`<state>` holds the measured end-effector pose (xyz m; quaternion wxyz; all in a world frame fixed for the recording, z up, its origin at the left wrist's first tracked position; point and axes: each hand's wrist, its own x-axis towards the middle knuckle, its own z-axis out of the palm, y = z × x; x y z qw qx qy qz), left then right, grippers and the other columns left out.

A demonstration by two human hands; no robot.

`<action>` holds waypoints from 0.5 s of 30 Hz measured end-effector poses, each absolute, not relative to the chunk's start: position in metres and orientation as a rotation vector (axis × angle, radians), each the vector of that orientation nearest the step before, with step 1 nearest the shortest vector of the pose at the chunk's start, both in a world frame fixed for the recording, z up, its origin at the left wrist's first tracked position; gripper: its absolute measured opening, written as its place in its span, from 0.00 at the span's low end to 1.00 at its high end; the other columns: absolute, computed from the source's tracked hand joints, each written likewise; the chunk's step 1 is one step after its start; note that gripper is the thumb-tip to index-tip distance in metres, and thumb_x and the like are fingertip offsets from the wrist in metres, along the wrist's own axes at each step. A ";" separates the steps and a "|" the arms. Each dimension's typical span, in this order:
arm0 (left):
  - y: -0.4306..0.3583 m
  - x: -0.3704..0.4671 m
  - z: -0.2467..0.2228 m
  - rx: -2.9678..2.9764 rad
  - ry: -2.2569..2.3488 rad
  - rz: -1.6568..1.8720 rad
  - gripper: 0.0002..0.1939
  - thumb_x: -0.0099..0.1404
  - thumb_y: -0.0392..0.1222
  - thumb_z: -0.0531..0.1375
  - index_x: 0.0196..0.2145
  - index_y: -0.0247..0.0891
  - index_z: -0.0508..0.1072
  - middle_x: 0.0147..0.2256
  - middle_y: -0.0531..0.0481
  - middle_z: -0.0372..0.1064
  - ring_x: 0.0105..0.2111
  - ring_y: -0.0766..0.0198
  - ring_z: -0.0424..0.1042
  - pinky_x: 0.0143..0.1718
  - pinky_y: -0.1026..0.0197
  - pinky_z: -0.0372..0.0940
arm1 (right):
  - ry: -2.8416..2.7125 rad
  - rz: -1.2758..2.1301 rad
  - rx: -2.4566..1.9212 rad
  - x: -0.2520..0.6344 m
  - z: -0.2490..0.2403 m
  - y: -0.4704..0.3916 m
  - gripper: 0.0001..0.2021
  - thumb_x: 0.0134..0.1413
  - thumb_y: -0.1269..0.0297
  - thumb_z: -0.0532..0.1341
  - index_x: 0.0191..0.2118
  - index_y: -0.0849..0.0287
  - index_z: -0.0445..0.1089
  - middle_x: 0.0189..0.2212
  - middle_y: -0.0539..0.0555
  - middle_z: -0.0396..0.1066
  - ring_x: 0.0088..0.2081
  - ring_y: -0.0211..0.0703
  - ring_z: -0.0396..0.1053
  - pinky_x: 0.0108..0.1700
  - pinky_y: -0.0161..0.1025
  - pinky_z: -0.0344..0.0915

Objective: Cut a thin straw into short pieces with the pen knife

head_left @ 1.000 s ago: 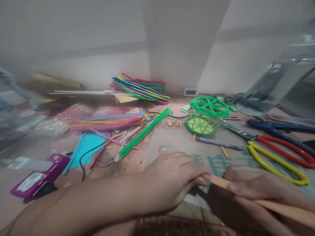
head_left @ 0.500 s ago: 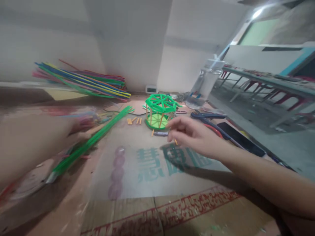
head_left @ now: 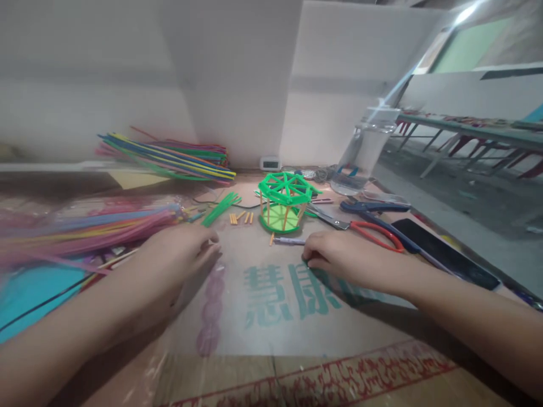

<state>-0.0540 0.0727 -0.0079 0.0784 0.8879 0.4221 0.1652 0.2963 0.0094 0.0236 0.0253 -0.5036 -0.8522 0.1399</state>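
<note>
A green wheel-like frame [head_left: 285, 188] stands on thin orange posts above a round green base [head_left: 280, 218]. Several short orange sticks [head_left: 241, 217] lie left of it, and a pale pen [head_left: 289, 241] lies in front. My left hand [head_left: 186, 251] rests left of the printed sheet, fingers curled, near a bundle of green stems [head_left: 221, 208]; whether anything is inside it is hidden. My right hand [head_left: 328, 251] is by the pen's right end, fingers bent inward, their tips and any contents not clearly visible.
Red-handled scissors [head_left: 377, 233], blue-handled pliers [head_left: 375, 207] and a black phone [head_left: 443, 253] lie at right. A clear bottle [head_left: 358, 155] stands behind. Colourful stems [head_left: 169, 156] lie back left, with pink ones [head_left: 85, 240] at left.
My left hand has come into clear view over the left side, and the green bundle now shows farther back, partly hidden. My right hand has lowered slightly. The view has shifted.
</note>
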 end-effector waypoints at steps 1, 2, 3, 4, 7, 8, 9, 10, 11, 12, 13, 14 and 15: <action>0.074 -0.053 -0.007 2.663 1.288 0.440 0.08 0.67 0.49 0.62 0.38 0.51 0.82 0.35 0.47 0.81 0.33 0.50 0.77 0.36 0.53 0.66 | -2.649 0.433 -1.510 0.294 0.022 0.008 0.10 0.65 0.73 0.60 0.39 0.60 0.81 0.40 0.58 0.82 0.41 0.51 0.78 0.42 0.41 0.67; 0.075 -0.050 -0.006 2.668 1.310 0.388 0.09 0.67 0.49 0.61 0.38 0.50 0.82 0.36 0.47 0.81 0.33 0.50 0.77 0.36 0.53 0.66 | -2.659 0.444 -1.474 0.293 0.021 0.008 0.11 0.66 0.75 0.59 0.39 0.60 0.81 0.40 0.58 0.82 0.42 0.50 0.78 0.43 0.41 0.67; 0.074 -0.046 -0.005 2.671 1.335 0.349 0.10 0.68 0.50 0.60 0.39 0.49 0.82 0.37 0.47 0.82 0.34 0.50 0.77 0.37 0.54 0.67 | -2.663 0.463 -1.453 0.293 0.021 0.008 0.12 0.66 0.76 0.58 0.40 0.60 0.81 0.40 0.58 0.82 0.42 0.49 0.78 0.44 0.40 0.67; 0.073 -0.041 -0.004 2.672 1.362 0.328 0.11 0.68 0.50 0.59 0.39 0.47 0.82 0.37 0.47 0.82 0.35 0.51 0.78 0.38 0.54 0.67 | -2.654 0.478 -1.448 0.292 0.022 0.008 0.11 0.66 0.75 0.59 0.41 0.60 0.81 0.41 0.58 0.82 0.42 0.49 0.77 0.44 0.40 0.67; 0.069 -0.023 -0.002 2.679 1.424 0.303 0.15 0.70 0.50 0.57 0.39 0.44 0.82 0.37 0.45 0.82 0.37 0.52 0.78 0.40 0.56 0.68 | -2.588 0.467 -1.518 0.293 0.022 0.011 0.05 0.63 0.70 0.66 0.42 0.61 0.80 0.40 0.58 0.81 0.41 0.51 0.77 0.41 0.41 0.66; 0.069 -0.017 -0.001 2.697 1.411 0.311 0.16 0.70 0.50 0.56 0.39 0.44 0.83 0.37 0.45 0.82 0.37 0.52 0.79 0.40 0.56 0.69 | -2.574 0.441 -1.543 0.293 0.021 0.011 0.04 0.61 0.69 0.68 0.40 0.61 0.80 0.39 0.59 0.81 0.41 0.52 0.77 0.41 0.42 0.66; 0.070 -0.011 0.000 2.724 1.385 0.322 0.16 0.71 0.50 0.55 0.39 0.43 0.83 0.38 0.44 0.82 0.38 0.51 0.79 0.41 0.55 0.69 | -2.569 0.420 -1.555 0.292 0.020 0.012 0.04 0.61 0.68 0.69 0.40 0.62 0.80 0.39 0.60 0.81 0.42 0.54 0.77 0.41 0.42 0.66; 0.072 -0.007 0.002 2.753 1.364 0.331 0.17 0.71 0.49 0.54 0.40 0.43 0.83 0.39 0.44 0.83 0.40 0.51 0.79 0.42 0.55 0.69 | -2.563 0.380 -1.552 0.291 0.018 0.012 0.03 0.62 0.69 0.69 0.39 0.63 0.80 0.40 0.61 0.81 0.43 0.54 0.77 0.42 0.43 0.67; 0.074 -0.003 0.003 2.780 1.355 0.338 0.18 0.72 0.48 0.54 0.41 0.42 0.83 0.41 0.43 0.83 0.41 0.50 0.79 0.43 0.54 0.69 | -2.571 0.353 -1.526 0.290 0.015 0.012 0.04 0.64 0.71 0.67 0.40 0.63 0.80 0.41 0.62 0.81 0.44 0.54 0.77 0.43 0.43 0.67; 0.077 0.000 0.005 2.800 1.361 0.338 0.18 0.72 0.48 0.53 0.42 0.42 0.83 0.42 0.43 0.83 0.42 0.50 0.79 0.43 0.54 0.69 | -2.581 0.331 -1.475 0.289 0.013 0.011 0.06 0.66 0.73 0.64 0.40 0.63 0.81 0.41 0.62 0.81 0.44 0.53 0.77 0.45 0.43 0.68; 0.080 0.001 0.007 2.811 1.378 0.336 0.19 0.73 0.47 0.52 0.43 0.42 0.82 0.42 0.42 0.83 0.43 0.49 0.80 0.43 0.54 0.69 | -2.592 0.307 -1.419 0.288 0.010 0.011 0.08 0.67 0.75 0.62 0.41 0.63 0.81 0.41 0.62 0.80 0.44 0.52 0.77 0.45 0.42 0.68; 0.083 0.002 0.010 2.815 1.399 0.333 0.19 0.73 0.47 0.52 0.44 0.41 0.82 0.43 0.42 0.83 0.43 0.49 0.80 0.43 0.54 0.69 | -2.602 0.285 -1.370 0.287 0.009 0.010 0.10 0.67 0.76 0.60 0.41 0.62 0.81 0.41 0.62 0.80 0.43 0.51 0.77 0.45 0.42 0.68; 0.086 0.002 0.013 2.815 1.420 0.333 0.19 0.73 0.47 0.52 0.44 0.41 0.83 0.43 0.42 0.84 0.43 0.48 0.80 0.43 0.54 0.68 | -2.609 0.259 -1.337 0.288 0.008 0.010 0.11 0.67 0.76 0.59 0.41 0.62 0.81 0.40 0.61 0.80 0.42 0.50 0.77 0.44 0.41 0.68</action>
